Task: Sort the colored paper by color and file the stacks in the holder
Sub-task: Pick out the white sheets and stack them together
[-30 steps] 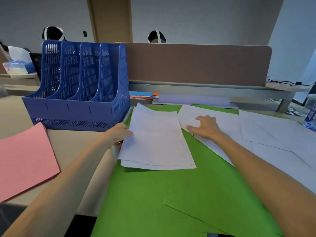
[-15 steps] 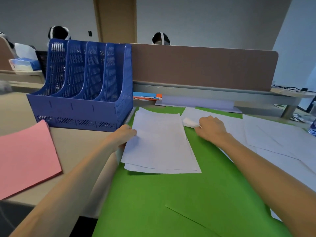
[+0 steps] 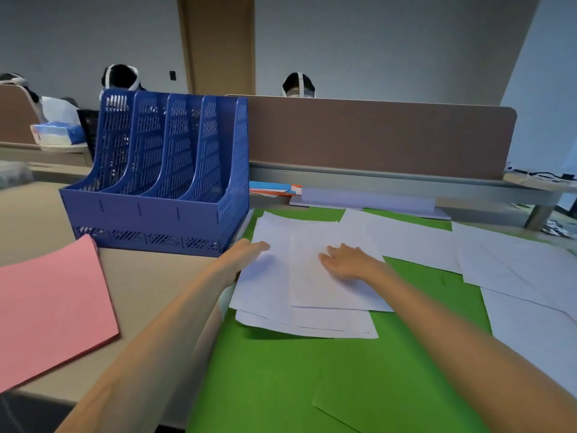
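At frame centre, my right hand point(image 3: 346, 262) lies flat, fingers straight, on the white paper stack point(image 3: 271, 295), my left hand point(image 3: 245, 254) pinching its edge beside the blue holder point(image 3: 150, 214).

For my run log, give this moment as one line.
phase: building white stack | left hand: pinches its left edge | right hand: flat on top sheet | blue holder: no paper visible

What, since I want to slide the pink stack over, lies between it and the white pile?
In the head view: bare desk and the left forearm, whose left hand holds the edge of the white pile.
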